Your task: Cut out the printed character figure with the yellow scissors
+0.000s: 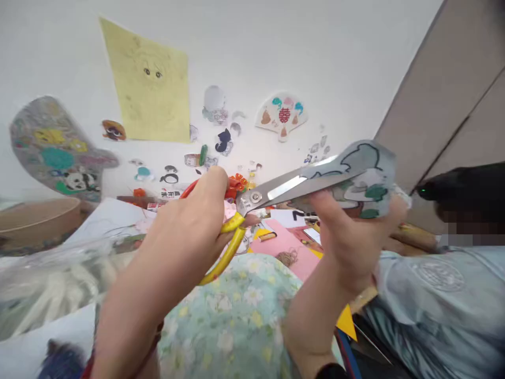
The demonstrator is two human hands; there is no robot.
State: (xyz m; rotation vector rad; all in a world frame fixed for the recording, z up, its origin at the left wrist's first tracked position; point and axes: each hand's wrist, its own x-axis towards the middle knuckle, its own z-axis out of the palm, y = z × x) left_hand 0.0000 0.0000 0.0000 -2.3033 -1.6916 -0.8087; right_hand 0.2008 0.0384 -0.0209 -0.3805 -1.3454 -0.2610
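Observation:
Large scissors (255, 198) with red and yellow handles are in my left hand (197, 216), its fingers wrapped round the grips. Their blades point right and stand slightly apart, with a piece of clear film (384, 158) between or against them. Black outlines and a green plant picture show on the film. My right hand (351, 237) pinches the film from below and at its right side, thumb near the lower blade. Both hands are raised above a lap covered by a flowered cloth (240, 316).
A pink sheet (276, 247) with twine (287, 257) lies beyond my lap. On the left are a round tan container (39, 218) and plastic wrapping (59, 284). Another person (445, 284) sits at the right. Yellow paper (153, 95) and stickers cover the white wall ahead.

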